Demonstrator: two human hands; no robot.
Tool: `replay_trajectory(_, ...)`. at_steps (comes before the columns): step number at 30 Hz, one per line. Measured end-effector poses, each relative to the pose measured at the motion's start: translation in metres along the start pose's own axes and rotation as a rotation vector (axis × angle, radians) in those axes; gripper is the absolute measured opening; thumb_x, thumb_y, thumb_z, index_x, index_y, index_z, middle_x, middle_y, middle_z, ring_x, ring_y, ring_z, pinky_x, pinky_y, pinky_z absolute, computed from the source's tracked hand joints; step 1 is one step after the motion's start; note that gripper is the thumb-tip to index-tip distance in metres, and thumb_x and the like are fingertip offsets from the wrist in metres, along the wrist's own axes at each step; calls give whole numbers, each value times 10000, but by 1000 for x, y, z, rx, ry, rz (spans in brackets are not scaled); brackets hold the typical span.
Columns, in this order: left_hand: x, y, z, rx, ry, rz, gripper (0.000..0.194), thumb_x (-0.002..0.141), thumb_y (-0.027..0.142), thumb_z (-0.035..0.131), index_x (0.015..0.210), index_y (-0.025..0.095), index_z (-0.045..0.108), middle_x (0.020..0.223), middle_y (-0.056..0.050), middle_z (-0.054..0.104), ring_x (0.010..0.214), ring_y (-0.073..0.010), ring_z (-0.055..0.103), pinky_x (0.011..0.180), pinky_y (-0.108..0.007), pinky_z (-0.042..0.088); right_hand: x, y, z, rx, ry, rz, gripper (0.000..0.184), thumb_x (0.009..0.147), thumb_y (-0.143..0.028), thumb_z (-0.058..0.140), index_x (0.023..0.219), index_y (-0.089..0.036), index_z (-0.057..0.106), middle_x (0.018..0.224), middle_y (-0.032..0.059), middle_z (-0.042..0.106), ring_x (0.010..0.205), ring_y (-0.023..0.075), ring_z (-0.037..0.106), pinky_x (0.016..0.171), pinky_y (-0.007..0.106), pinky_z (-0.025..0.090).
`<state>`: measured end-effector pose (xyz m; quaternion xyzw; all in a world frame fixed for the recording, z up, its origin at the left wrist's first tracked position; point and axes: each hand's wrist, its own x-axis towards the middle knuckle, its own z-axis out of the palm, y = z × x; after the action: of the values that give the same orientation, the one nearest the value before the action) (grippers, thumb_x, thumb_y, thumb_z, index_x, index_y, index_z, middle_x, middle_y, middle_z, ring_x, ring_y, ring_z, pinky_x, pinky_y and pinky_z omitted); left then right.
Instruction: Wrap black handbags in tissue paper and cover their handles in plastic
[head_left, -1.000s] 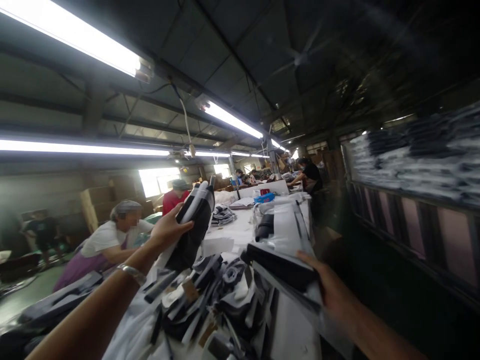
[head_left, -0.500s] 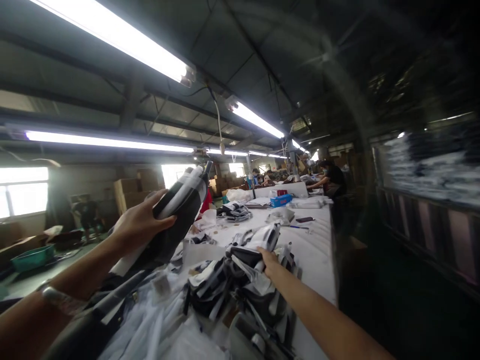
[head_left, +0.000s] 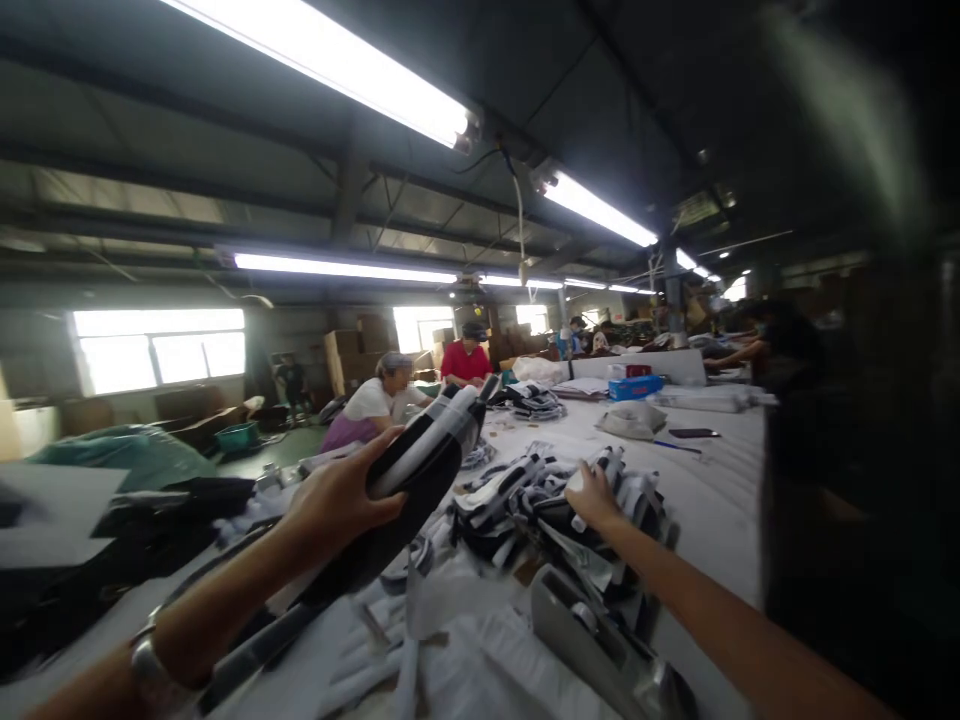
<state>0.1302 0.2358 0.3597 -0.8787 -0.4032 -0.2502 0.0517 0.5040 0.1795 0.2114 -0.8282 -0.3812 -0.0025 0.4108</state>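
Note:
My left hand (head_left: 352, 490) is wrapped round a thick folded bundle of black, white and grey fabric (head_left: 439, 450), raised above the table and tilted up to the right. At the pile's right side, my right hand (head_left: 592, 497) is closed on a smaller black-and-white fabric bundle (head_left: 613, 466); its fingertips are partly hidden. Beneath and beside it lies a loose heap of similar black-and-white bundles (head_left: 495, 500). Nearer to me is a grey object shaped like a tape dispenser (head_left: 577, 640), among crumpled clear plastic (head_left: 495, 650).
On the white table (head_left: 720, 500) are a dark phone (head_left: 694, 433), a blue pen (head_left: 677, 446), a plastic bag (head_left: 631, 420) and a blue box (head_left: 635, 387). Two people, one in a red top (head_left: 465, 362), work across the table. Dark fabric (head_left: 172, 535) lies at left.
The view has turned left, bringing the two people across the table into sight. My left hand still holds its bundle aloft. My right hand's bundle has come down lower against the pile.

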Motion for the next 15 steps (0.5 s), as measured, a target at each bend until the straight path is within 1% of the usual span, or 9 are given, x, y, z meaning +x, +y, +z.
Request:
replay_trajectory(2, -24, 1, -7, 75, -16, -2, 807, 762, 445, 629, 1501, 354, 318, 1159, -77, 724, 996, -311, 701, 784, -367, 490, -24, -13, -2, 155, -162, -125, 422, 932, -275, 593, 1343, -185, 564, 1328, 115, 613, 1219, 277, 578, 1041, 466, 463)
replay_trajectory(4, -50, 2, -12, 170, -35, -5, 814, 762, 428, 640, 1504, 360, 313, 1083, -83, 748, 953, -334, 714, 762, -388, 503, -58, -25, -2, 300, -336, -231, 442, 931, -312, 527, 1350, -179, 575, 1229, 101, 687, 1129, 254, 648, 947, 380, 537)
replay_trajectory(6, -81, 4, -15, 242, -64, 0, 813, 771, 405, 643, 1506, 378, 297, 1038, -66, 761, 887, -336, 729, 717, -394, 523, -101, -35, 0, 413, -496, -304, 446, 933, -400, 484, 1282, -167, 634, 1120, 89, 736, 1014, 246, 699, 831, 341, 585)
replay_trajectory(8, -114, 6, -10, 249, -96, 49, 835, 767, 321, 654, 1508, 398, 275, 1120, -39, 747, 898, -306, 735, 713, -378, 552, -152, -41, 6, 498, -649, -373, 439, 925, -472, 500, 1165, -167, 704, 1040, 90, 756, 951, 251, 713, 804, 343, 591)
replay_trajectory(9, -132, 7, -4, 241, -102, 82, 864, 751, 254, 658, 1508, 401, 268, 1199, -26, 721, 932, -285, 733, 729, -365, 568, -179, -41, 11, 538, -733, -411, 426, 916, -492, 532, 1133, -179, 722, 1040, 92, 756, 959, 261, 710, 828, 356, 584)
replay_trajectory(11, -169, 8, 17, 255, -90, 164, 907, 713, 138, 648, 1509, 369, 281, 1307, -27, 666, 981, -247, 725, 763, -338, 593, -233, -39, 24, 582, -877, -457, 390, 892, -481, 615, 1183, -238, 707, 1215, 86, 704, 1114, 289, 656, 961, 388, 535)
replay_trajectory(12, -188, 8, 32, 293, -57, 205, 902, 708, 102, 636, 1507, 346, 298, 1327, -42, 653, 973, -236, 728, 765, -336, 604, -258, -37, 31, 591, -917, -450, 412, 862, -473, 671, 1222, -273, 681, 1293, 78, 661, 1167, 301, 623, 983, 402, 525)
replay_trajectory(13, -206, 8, 49, 352, -12, 264, 844, 739, 103, 620, 1499, 326, 329, 1295, -70, 671, 947, -230, 735, 763, -339, 610, -282, -35, 39, 591, -952, -448, 422, 851, -462, 704, 1236, -295, 662, 1323, 76, 636, 1180, 303, 608, 984, 419, 523)
replay_trajectory(15, -243, 7, 85, 496, 134, 337, 686, 853, 94, 521, 1480, 330, 371, 1205, -95, 715, 936, -216, 739, 753, -330, 615, -324, -32, 52, 599, -1000, -444, 368, 906, -419, 669, 1241, -273, 628, 1324, 85, 607, 1153, 275, 606, 951, 441, 534)
